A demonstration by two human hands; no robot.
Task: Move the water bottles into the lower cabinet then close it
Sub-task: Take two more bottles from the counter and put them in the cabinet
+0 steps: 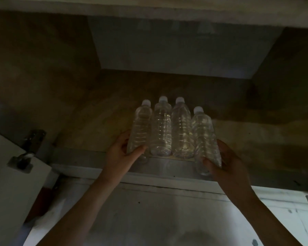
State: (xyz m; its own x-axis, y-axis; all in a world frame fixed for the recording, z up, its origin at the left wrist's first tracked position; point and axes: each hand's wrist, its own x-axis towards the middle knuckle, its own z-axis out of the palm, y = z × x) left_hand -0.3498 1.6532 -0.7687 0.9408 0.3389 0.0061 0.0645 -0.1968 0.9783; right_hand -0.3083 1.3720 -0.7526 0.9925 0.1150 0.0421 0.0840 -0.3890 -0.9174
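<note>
Four bottles (180, 128) stand upright in a row at the shelf (256, 135) front, a hand on each end one.
Low on the left bottle (140, 128) the left hand (122, 150) wraps round; the middle two (162, 128) stand untouched; the right hand (224, 160) grips the right bottle (204, 137) likewise.

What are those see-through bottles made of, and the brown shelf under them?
The four clear ribbed water bottles look like thin glossy plastic: you see through them, and ridges catch light. Their white caps seem plastic too. The brown shelf looks like matte wood, but it is dim.
</note>
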